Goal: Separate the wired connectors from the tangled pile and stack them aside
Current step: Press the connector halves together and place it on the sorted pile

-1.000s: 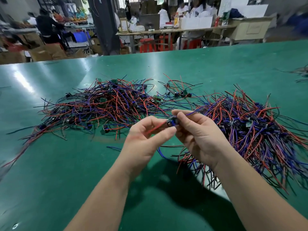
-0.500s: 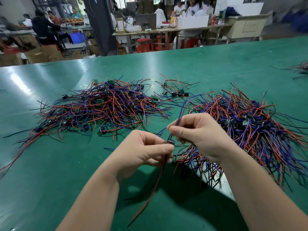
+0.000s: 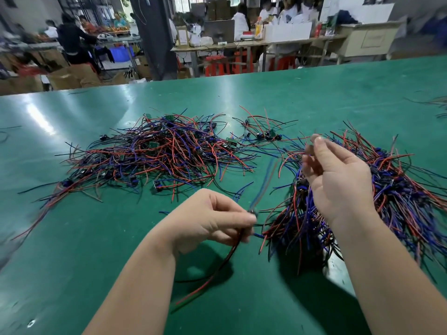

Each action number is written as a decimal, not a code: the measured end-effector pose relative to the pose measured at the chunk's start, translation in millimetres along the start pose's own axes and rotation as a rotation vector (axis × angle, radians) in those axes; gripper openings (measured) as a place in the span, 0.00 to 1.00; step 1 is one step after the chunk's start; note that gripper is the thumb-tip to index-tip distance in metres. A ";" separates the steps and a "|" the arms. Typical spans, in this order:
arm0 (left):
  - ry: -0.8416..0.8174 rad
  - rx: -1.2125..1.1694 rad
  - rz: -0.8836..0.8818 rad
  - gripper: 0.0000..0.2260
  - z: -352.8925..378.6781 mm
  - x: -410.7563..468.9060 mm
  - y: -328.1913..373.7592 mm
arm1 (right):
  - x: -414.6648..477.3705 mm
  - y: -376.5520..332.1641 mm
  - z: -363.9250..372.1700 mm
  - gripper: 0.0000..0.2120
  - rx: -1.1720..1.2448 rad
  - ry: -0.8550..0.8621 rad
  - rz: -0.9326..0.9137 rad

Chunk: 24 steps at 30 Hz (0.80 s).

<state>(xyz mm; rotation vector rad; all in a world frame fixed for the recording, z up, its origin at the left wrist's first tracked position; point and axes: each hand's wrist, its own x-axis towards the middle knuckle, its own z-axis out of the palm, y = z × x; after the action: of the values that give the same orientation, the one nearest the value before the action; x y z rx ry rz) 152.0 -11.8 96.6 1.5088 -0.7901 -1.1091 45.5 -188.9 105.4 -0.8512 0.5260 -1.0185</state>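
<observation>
Green table (image 3: 72, 238): left hand (image 3: 208, 218) pinches connector (image 3: 252, 213); right hand (image 3: 338, 180) raised apart.

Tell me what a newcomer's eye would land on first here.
A sprawling tangled pile of red, blue and black wires fills the middle-left of the green table. A second, more aligned heap lies on the right. In front, the left hand pinches one wired connector, its red and black leads trailing toward the viewer. The right hand is raised over the right heap, its grip too blurred to judge.
</observation>
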 end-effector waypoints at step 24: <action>0.445 -0.276 0.003 0.15 -14.3 20.5 -8.6 | 23.1 -20.5 -42.9 0.18 -1.760 -0.091 -0.150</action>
<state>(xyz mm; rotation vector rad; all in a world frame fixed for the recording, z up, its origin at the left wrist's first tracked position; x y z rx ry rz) 172.0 -23.3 83.6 1.4421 -0.3181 -0.7981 14.0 -230.5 97.3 -2.4703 1.3066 -0.4132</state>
